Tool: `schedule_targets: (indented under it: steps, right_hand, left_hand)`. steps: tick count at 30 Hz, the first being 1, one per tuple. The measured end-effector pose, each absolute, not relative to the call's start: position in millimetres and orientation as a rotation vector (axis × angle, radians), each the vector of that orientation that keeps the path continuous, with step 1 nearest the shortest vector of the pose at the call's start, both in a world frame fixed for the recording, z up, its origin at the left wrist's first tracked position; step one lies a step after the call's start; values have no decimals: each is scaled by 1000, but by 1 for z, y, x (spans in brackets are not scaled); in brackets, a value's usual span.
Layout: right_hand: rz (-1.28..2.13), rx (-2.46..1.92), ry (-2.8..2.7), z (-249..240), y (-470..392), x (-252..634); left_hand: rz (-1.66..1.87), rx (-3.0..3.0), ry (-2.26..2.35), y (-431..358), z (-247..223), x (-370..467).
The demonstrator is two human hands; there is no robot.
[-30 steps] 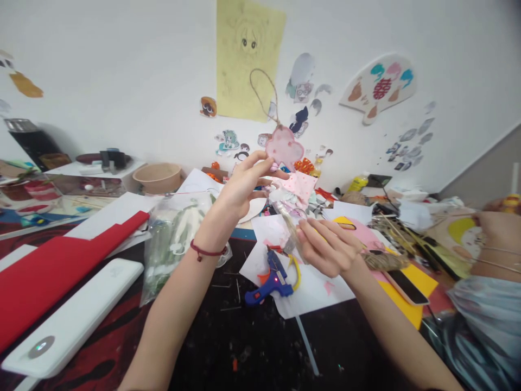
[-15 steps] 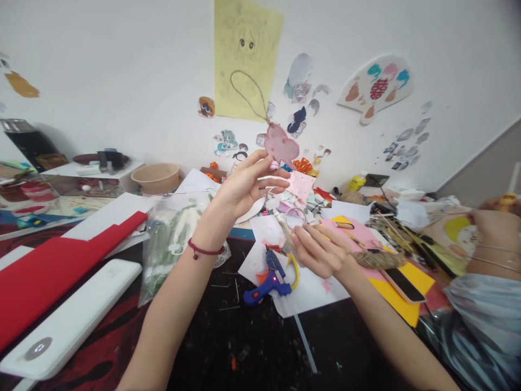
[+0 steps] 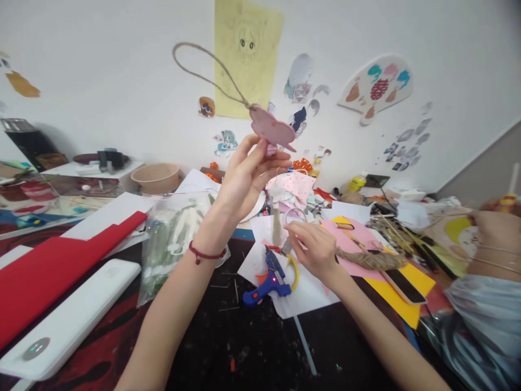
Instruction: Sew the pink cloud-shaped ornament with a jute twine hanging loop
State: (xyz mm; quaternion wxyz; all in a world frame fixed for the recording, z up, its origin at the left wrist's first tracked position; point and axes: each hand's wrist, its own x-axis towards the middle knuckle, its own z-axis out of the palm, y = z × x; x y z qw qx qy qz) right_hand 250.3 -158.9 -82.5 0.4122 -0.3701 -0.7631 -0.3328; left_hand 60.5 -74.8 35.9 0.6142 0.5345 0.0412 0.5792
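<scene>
White wall rises behind a cluttered black tabletop. Against it, the left hand raises a pink cloud-shaped ornament, thumb and finger closed on its near edge, other fingers spread; its twine loop juts up leftward. The right hand is lower, fingers loosely curled beside a thin ring; whether they grip it cannot be told. Below, a blue glue gun lies partly on white paper. The left forearm partly covers a clear plastic bag. A wall-mounted fan bears a red double-happiness character; the bottle label behind is illegible.
</scene>
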Motion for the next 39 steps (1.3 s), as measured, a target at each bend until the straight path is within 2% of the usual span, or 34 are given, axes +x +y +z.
schedule_targets:
  steps: [3, 5, 8, 11, 16, 20, 26, 32, 39]
  right_hand:
    - [-520, -1057, -1794, -68, -156, 237]
    - [-13, -1017, -1656, -52, -147, 226]
    - [543, -846, -1650, -26, -125, 207]
    - [812, -688, -1517, -6, -103, 187]
    - [950, -624, -1454, 8, -86, 178]
    - [1033, -650, -1625, 9, -84, 192]
    - [959, -816, -1766, 10, -84, 218]
    - [940, -789, -1738, 9, -80, 228]
    - [1080, -708, -1625, 8, -82, 231]
  left_hand:
    - [1385, 1259, 95, -79, 40, 59]
    - [1410, 1268, 115, -81, 41, 58]
    - [1451, 1287, 149, -82, 42, 58]
    - [1498, 1308, 117, -82, 41, 58]
    - [1602, 1341, 189, -77, 42, 57]
    - [1662, 1327, 287, -69, 42, 56]
    - [1778, 1278, 341, -55, 36, 57]
    - [1698, 1185, 329, -54, 32, 62]
    - [1560, 1133, 340, -57, 31, 65]
